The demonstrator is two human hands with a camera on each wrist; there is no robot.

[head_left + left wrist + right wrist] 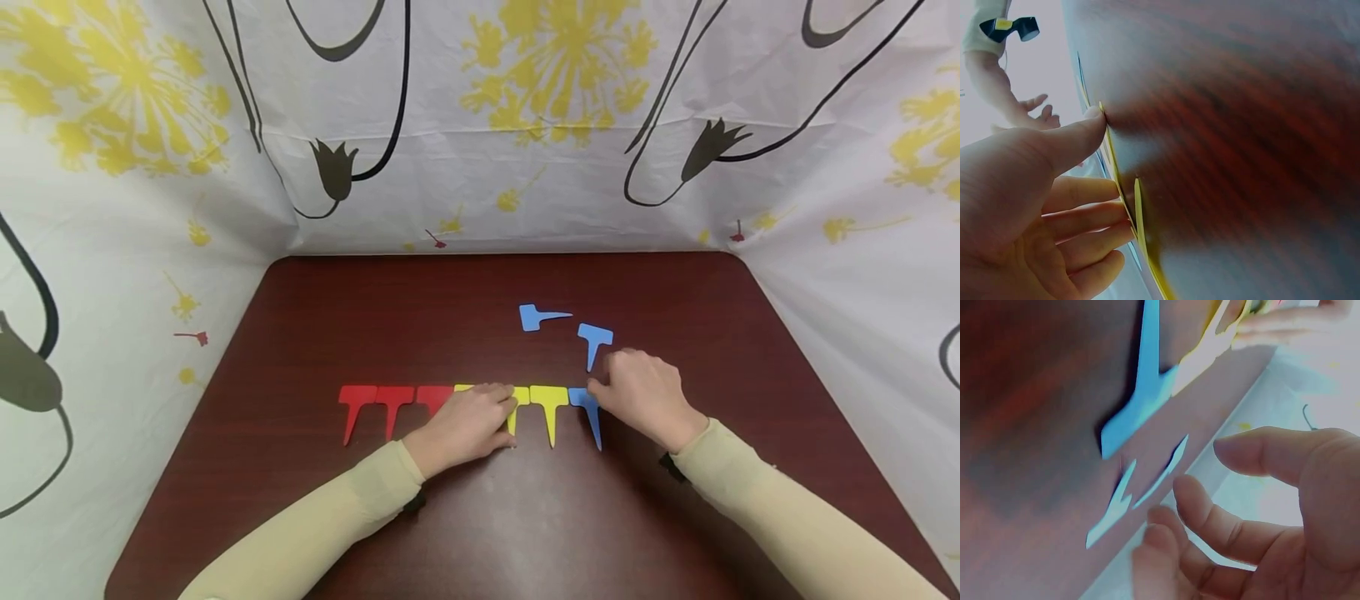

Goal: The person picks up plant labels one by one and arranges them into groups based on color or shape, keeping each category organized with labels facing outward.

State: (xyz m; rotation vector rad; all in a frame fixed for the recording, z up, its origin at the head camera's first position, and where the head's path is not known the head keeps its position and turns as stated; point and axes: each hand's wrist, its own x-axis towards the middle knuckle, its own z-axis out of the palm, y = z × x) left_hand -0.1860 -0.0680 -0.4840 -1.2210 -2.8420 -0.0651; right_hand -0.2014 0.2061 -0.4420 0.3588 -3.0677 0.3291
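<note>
T-shaped plastic plant labels lie side by side on a dark red-brown table (487,533). Three red labels (357,395) are at the left end, then yellow labels (550,396), then one blue label (577,397) at the right end. My left hand (468,421) rests on the yellow part, covering some of it. Its thumb touches one yellow label's pointed tip in the left wrist view, with the fingers at the heads. Beside the blue label, my right hand (648,396) hovers with loosely bent fingers and a gap at the thumb, holding nothing.
Beyond the row lie two loose blue labels, one upright T (595,335) near my right hand and one turned sideways (530,317). White patterned cloth (420,200) hangs along the table's back and both sides.
</note>
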